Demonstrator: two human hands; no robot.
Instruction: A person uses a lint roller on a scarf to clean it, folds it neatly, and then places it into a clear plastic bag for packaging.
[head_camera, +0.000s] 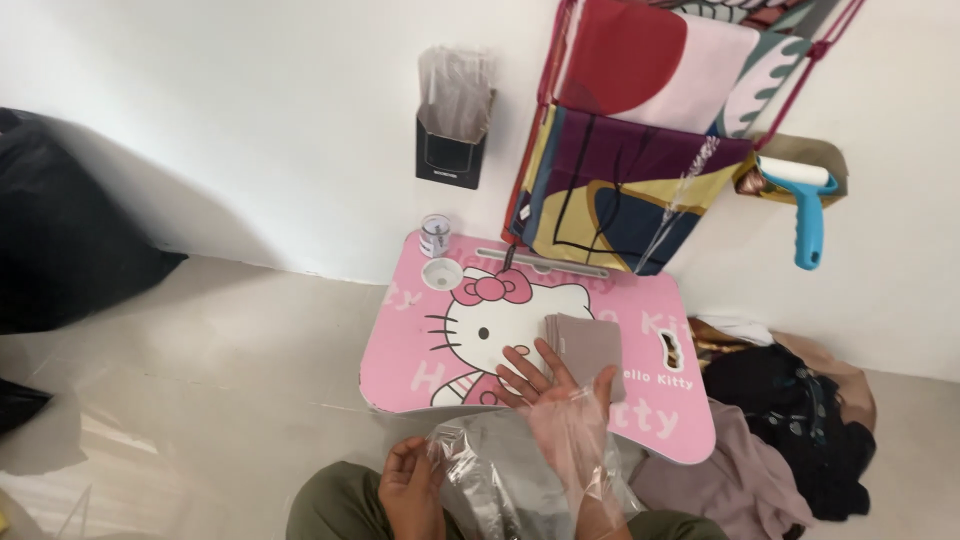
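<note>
— What do the hands hold over the pink cartoon lap surface (400, 350)?

— A clear plastic bag (520, 470). The left hand (410, 490) has its fingers clamped on the bag's edge; the right hand (545, 385) is pushed inside it, fingers spread apart.

— And the cloth?

— A folded taupe cloth stack (585, 345) lies on the surface, just beyond the right fingertips. A small jar (434, 235) and white lid (441, 273) sit at the far corner.

a clear plastic bag (520, 470) hangs just below the pink lap table (400, 370). above the table's far edge, a black box (450, 155) on the wall holds more clear bags (457, 92), bearing a small white label.
</note>
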